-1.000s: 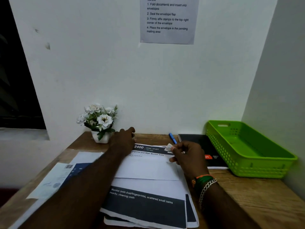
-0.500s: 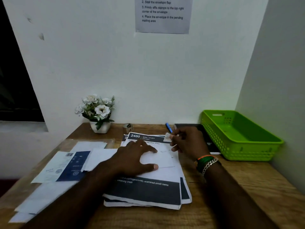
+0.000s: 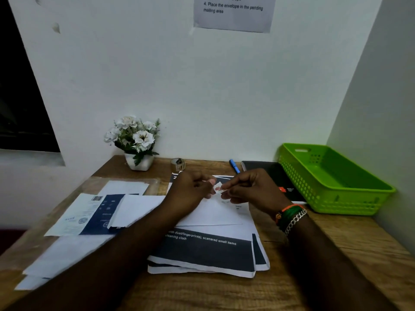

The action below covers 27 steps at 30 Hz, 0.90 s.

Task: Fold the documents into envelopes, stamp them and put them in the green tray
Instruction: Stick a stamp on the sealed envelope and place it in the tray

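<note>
Both hands raised just above the white envelope, meeting over its far right part. Stamp pinched between right hand thumb and forefinger, left hand fingertips curled in on its other edge, apparently peeling. Likely featherweight, limp, sticky and quick to crease: best held by the edges. Envelope flat on the stacked documents; green tray well apart, right.

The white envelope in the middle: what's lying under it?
The white envelope rests on a stack of printed sheets with dark bands, on the wooden desk. How many sheets there are, and most of their text, is hidden.
</note>
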### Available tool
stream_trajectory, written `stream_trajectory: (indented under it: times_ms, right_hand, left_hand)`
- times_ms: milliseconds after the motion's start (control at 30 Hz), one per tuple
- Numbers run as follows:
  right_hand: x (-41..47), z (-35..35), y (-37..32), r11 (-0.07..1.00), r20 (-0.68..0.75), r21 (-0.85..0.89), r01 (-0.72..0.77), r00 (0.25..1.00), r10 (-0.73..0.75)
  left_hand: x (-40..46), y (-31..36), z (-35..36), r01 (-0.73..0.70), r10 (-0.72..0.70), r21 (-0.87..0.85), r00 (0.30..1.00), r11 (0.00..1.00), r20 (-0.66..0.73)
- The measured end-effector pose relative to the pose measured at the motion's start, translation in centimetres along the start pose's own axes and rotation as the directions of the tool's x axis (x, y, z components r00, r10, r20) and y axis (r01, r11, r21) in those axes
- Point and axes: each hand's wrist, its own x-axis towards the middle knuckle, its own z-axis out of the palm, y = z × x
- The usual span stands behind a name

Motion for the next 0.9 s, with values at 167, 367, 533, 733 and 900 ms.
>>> stream_trajectory:
  times_ms: [167, 367, 533, 733, 900]
  right_hand:
    - [-0.2, 0.7, -0.3, 1.000, 0.031, -0.002, 0.022, 0.999, -0.022]
    - [-0.2, 0.6, -0.5, 0.996, -0.108, 0.069, -0.051, 0.992, 0.059]
    - [-0.2, 0.9, -0.5, 0.996, -0.059, -0.016, -0.083, 0.995, 0.082]
    - [-0.3, 0.5, -0.7, 0.986, -0.109, 0.000, -0.166, 0.980, 0.165]
    - [0.0, -0.3, -0.1, 0.965, -0.278, 0.042, -0.260, 0.924, 0.261]
  left_hand:
    - [-0.2, -0.5, -0.1, 0.031, -0.036, -0.095, 0.998, 0.995, -0.048]
    - [0.0, -0.8, -0.4, -0.086, 0.084, -0.035, 0.995, 0.996, -0.051]
    - [-0.1, -0.7, 0.1, -0.175, 0.175, -0.001, 0.985, 0.985, 0.005]
    - [-0.3, -1.0, 0.3, -0.176, 0.169, 0.126, 0.983, 0.976, 0.067]
    - [-1.0, -1.2, 0.2, -0.164, 0.035, 0.632, 0.977, 0.757, 0.212]
